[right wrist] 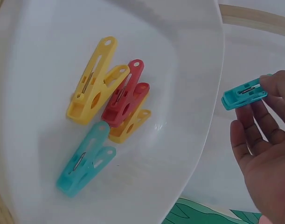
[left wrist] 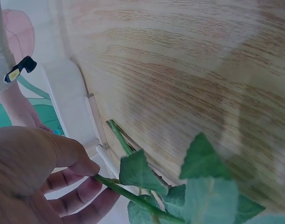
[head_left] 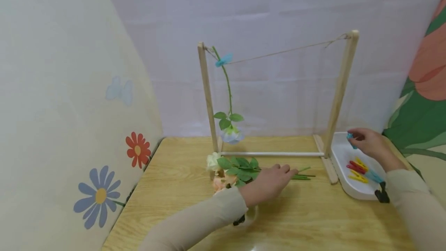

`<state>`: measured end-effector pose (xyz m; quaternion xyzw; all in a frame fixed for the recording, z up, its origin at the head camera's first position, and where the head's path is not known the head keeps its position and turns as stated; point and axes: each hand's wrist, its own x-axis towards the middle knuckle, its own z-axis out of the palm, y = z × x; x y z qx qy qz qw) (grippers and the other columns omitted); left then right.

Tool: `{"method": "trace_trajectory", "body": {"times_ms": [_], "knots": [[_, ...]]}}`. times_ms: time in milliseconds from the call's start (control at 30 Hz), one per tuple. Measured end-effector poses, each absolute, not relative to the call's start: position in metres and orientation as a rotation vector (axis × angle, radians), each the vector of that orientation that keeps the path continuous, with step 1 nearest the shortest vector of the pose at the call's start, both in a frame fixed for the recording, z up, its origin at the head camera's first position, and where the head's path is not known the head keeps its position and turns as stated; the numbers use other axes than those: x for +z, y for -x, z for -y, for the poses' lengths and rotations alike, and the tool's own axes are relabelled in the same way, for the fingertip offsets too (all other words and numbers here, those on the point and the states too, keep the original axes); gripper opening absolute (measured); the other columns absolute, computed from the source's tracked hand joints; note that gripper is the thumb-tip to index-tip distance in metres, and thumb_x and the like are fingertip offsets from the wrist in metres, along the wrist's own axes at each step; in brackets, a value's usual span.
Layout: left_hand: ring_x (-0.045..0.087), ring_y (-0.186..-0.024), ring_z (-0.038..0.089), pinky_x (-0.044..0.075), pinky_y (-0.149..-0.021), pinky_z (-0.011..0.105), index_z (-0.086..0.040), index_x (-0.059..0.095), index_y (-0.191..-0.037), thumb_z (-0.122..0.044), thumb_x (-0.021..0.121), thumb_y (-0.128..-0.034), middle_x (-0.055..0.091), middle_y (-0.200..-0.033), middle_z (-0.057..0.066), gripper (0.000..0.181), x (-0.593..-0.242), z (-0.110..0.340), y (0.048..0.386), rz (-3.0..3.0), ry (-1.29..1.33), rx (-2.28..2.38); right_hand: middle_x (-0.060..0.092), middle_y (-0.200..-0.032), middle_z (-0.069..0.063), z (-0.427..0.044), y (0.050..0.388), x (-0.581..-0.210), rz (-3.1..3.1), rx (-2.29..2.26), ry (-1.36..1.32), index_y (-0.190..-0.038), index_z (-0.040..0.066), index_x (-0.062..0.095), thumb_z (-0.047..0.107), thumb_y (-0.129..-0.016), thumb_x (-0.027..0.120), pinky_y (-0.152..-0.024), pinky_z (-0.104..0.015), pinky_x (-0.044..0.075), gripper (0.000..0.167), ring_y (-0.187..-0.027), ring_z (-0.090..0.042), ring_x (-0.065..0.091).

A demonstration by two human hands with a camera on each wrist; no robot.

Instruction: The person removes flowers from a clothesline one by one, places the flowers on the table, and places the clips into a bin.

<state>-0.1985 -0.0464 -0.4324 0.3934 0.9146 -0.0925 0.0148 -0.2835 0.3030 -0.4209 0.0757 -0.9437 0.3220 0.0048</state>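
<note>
My left hand (head_left: 270, 183) pinches a green flower stem (left wrist: 126, 193) between thumb and fingers, over artificial flowers lying on the table. Their leaves (head_left: 244, 167) and a white and a peach bloom (head_left: 219, 183) show left of the hand. In my right hand (head_left: 371, 144), a teal clothespin (right wrist: 245, 92) is pinched above the white tray (head_left: 353, 193). Yellow (right wrist: 93, 84), red (right wrist: 126, 95) and teal clothespins (right wrist: 84, 161) lie in that tray. A pale blue flower (head_left: 232, 134) hangs head down from the string (head_left: 278, 52), held by a blue clothespin (head_left: 223, 60).
The wooden frame (head_left: 339, 92) stands at the back of the table (head_left: 313, 220), with a white rod (head_left: 271, 154) along its base. A painted wall (head_left: 101, 127) borders the table on the left. Stem ends (head_left: 303, 177) stick out right of my left hand.
</note>
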Motion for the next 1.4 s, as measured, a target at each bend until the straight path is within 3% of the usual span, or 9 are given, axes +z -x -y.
{"method": "trace_trajectory", "body": {"times_ms": [367,600,900,1267,1400], "knots": [[0.061,-0.098,0.012,0.045,-0.053,0.015,-0.020,0.045,-0.150,-0.008,0.065,-0.0981,0.059,-0.127,-0.003,0.056,-0.434,0.043,0.195,-2.837,-1.263,-0.315,0.061,-0.110,-0.035,-0.308,0.293,-0.434,2.958,0.911,-0.321,-0.127,-0.018,0.056,0.008,-0.097,0.062,-0.076,-0.049,0.056,0.040,-0.098,-0.046,0.059],[0.060,-0.101,0.011,0.047,-0.057,0.017,-0.022,0.043,-0.151,-0.011,0.062,-0.1006,0.059,-0.129,-0.005,0.055,-0.435,0.042,0.194,-2.822,-1.239,-0.320,0.060,-0.109,-0.039,-0.311,0.294,-0.437,2.930,0.858,-0.339,-0.128,-0.019,0.054,0.007,-0.095,0.063,-0.081,-0.059,0.053,0.043,-0.098,-0.052,0.059],[0.060,-0.094,0.012,0.040,-0.046,0.016,-0.024,0.045,-0.149,-0.013,0.061,-0.1014,0.059,-0.125,-0.002,0.051,-0.428,0.050,0.191,-2.833,-1.204,-0.289,0.059,-0.112,-0.041,-0.314,0.290,-0.430,2.886,0.853,-0.331,-0.126,-0.019,0.055,0.007,-0.097,0.063,-0.079,-0.061,0.052,0.039,-0.099,-0.053,0.058],[0.060,-0.102,0.013,0.040,-0.044,0.019,-0.025,0.047,-0.150,-0.023,0.057,-0.1031,0.056,-0.133,-0.003,0.048,-0.412,0.070,0.200,-2.899,-1.045,-0.307,0.056,-0.120,-0.039,-0.320,0.278,-0.410,2.900,0.909,-0.279,-0.134,-0.014,0.051,0.022,-0.106,0.052,-0.084,-0.064,0.050,0.045,-0.108,-0.052,0.053],[0.059,-0.108,0.015,0.045,-0.052,0.019,-0.023,0.048,-0.149,-0.024,0.055,-0.1042,0.056,-0.134,-0.001,0.045,-0.399,0.082,0.202,-2.968,-1.055,-0.273,0.057,-0.122,-0.037,-0.318,0.273,-0.399,2.864,0.933,-0.261,-0.137,-0.012,0.050,0.026,-0.107,0.050,-0.081,-0.057,0.052,0.048,-0.109,-0.051,0.053]]}}
